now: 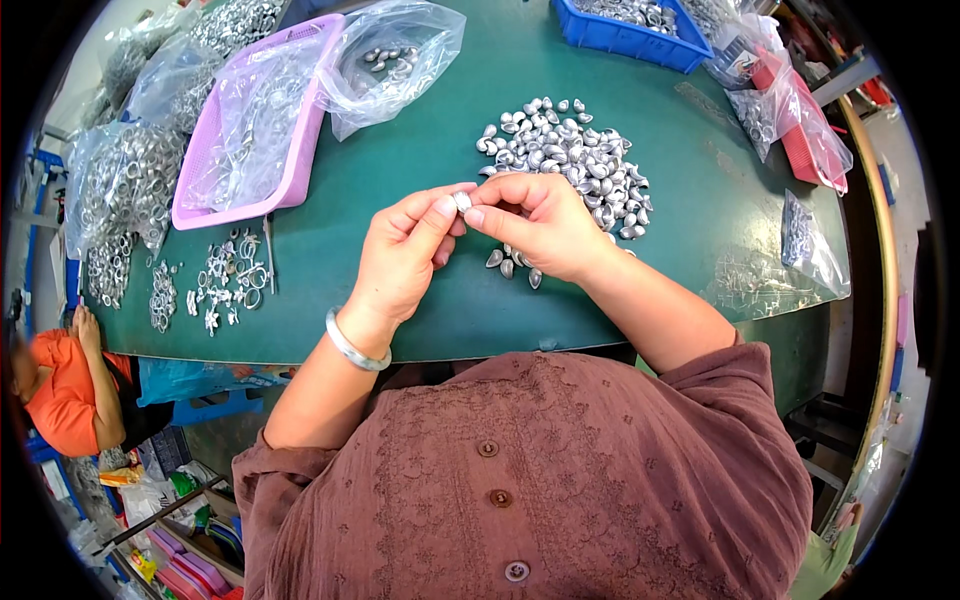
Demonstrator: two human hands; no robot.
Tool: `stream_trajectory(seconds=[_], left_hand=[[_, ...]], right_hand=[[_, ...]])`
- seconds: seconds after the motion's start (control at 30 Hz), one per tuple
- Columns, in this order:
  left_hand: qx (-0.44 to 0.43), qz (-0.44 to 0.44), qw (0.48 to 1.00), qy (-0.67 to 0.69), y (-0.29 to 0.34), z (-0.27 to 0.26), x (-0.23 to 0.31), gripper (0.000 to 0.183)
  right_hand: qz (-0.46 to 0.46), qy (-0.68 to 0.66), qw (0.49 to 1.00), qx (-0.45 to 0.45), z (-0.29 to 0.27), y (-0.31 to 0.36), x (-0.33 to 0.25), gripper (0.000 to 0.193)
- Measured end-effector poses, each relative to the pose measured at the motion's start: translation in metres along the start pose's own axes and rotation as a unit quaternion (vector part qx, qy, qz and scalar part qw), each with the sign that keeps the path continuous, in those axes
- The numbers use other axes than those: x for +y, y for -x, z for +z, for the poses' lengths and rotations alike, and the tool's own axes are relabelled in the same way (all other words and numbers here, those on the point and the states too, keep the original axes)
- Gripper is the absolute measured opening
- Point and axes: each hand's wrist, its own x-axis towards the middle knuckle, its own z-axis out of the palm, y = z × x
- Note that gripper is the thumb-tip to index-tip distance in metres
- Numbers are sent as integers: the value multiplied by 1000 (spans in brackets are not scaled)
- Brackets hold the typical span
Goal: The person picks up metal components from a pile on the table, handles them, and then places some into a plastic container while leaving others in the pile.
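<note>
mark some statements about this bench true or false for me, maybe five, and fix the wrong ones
1. The left hand and right hand meet at one small piece. True.
2. The bracelet is on the right wrist. False: it is on the left wrist.
3. A pile of grey pieces lies on the green table. True.
4. The lilac basket stands to the right of the blue tray. False: it stands to the left.
5. The co-worker at the far left wears orange. True.
</note>
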Motion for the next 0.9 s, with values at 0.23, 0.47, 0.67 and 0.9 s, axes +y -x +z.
stream_trajectory(seconds=[0.23, 0.47, 0.67, 0.9], left_hand=[[19, 31, 999, -4, 4, 0, -6, 19], [-45, -46, 972, 225, 2, -14, -7, 22], [-142, -84, 919, 358, 1, -21, -9, 26], [-126, -91, 917, 367, 3, -23, -9, 25]], right_hand=[[-275, 344, 896, 51, 0, -1, 0, 8], [-188, 297, 935, 36, -4, -1, -9, 11], [-168, 547, 820, 31, -17, -3, -6, 10], [-146, 609, 779, -35, -16, -4, -4, 9]])
